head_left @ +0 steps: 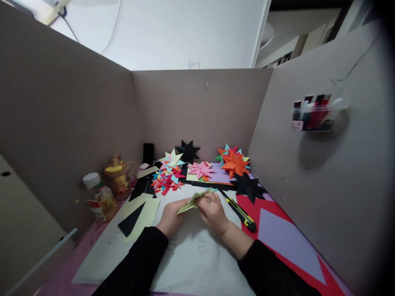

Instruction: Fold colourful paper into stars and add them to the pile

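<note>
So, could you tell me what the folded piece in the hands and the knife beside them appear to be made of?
The folded piece looks like thin matte pale-green paper: sharp creases, flat facets, no shine. The knife seems to have a black and yellow plastic body; its blade is too small to make out.

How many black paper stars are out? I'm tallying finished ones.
2: one black star at the back wall, another black star by the red sheet. Others may be hidden.

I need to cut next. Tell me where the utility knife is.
The utility knife lies just right of the right hand, on the white mat's edge.
</note>
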The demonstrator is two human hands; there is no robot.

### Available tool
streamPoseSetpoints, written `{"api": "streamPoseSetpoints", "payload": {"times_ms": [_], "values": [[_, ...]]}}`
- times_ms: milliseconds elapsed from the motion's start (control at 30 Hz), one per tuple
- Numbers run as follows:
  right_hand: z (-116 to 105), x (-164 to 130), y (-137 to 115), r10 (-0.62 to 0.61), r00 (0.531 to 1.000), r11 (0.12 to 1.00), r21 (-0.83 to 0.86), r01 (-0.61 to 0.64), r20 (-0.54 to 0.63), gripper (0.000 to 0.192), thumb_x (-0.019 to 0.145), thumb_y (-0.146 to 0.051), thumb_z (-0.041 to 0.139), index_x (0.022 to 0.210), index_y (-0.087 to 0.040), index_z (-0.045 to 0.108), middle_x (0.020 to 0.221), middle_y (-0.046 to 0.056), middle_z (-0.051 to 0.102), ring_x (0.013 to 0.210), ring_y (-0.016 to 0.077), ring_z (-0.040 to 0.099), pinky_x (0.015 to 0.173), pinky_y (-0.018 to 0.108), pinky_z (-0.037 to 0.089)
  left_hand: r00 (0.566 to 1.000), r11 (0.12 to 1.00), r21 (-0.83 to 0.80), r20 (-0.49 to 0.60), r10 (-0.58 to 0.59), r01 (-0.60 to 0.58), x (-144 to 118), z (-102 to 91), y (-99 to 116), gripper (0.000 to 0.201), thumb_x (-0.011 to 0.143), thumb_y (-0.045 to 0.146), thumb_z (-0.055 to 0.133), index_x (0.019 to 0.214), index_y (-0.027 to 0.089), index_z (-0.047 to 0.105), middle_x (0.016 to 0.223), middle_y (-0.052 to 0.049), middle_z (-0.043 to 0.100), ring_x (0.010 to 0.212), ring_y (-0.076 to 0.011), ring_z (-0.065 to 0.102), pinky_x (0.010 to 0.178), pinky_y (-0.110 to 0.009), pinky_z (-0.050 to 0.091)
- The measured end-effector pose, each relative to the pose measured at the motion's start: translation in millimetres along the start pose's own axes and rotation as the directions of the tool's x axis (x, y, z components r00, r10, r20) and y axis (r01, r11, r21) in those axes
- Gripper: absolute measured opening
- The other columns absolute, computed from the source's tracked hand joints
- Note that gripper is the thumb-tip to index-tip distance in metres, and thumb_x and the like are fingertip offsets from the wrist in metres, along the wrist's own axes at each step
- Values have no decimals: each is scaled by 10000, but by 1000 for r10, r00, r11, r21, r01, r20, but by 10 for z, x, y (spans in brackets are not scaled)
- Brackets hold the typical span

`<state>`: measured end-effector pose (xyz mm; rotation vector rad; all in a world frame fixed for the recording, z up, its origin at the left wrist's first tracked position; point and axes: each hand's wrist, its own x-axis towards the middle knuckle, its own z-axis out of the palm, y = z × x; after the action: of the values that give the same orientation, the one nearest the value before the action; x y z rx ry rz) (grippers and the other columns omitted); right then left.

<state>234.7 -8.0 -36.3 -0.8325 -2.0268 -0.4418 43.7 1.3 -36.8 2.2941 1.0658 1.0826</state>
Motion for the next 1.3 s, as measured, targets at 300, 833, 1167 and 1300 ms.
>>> {"api": "streamPoseSetpoints", "payload": {"times_ms": [300, 833, 1167, 1300], "values": [[8, -6, 58, 175, 976, 985, 15, -174, -129, 59, 851, -229, 578, 827, -219, 631, 824, 33, 631, 844, 200, 500, 811, 370, 381, 1000, 1000, -21, 13, -3, 4, 26, 16, -12, 372, 845, 116, 485, 1148, 245, 659, 1107, -37, 697, 929, -190, 670, 823, -279, 504], [-30, -1, 18, 125, 969, 992, 38, -119, -213, 67, 803, -197, 623, 840, -244, 653, 1214, 58, 483, 1138, 269, 428, 950, 462, 409, 998, 1000, -25, 55, 12, -11, 11, 18, 11, 354, 872, 153, 465, 1162, 240, 649, 1091, -49, 702, 917, -192, 670, 789, -274, 507], [20, -12, 12, 155, 972, 985, -44, -165, -174, 99, 818, -177, 571, 808, -243, 643, 1287, 53, 483, 1257, 296, 324, 1022, 520, 312, 999, 1000, -2, 53, -2, 2, 7, 38, 4, 336, 873, 182, 470, 1145, 239, 660, 1051, -47, 715, 877, -193, 671, 772, -268, 496], [19, -13, 86, 157, 965, 981, -80, -178, -210, 91, 840, -254, 581, 769, -228, 632, 1309, 65, 456, 1280, 308, 296, 1028, 527, 298, 999, 999, -34, 38, -34, 35, 22, 8, 50, 305, 899, 245, 445, 1079, 204, 688, 897, -41, 727, 754, -166, 642, 701, -242, 476]]}}
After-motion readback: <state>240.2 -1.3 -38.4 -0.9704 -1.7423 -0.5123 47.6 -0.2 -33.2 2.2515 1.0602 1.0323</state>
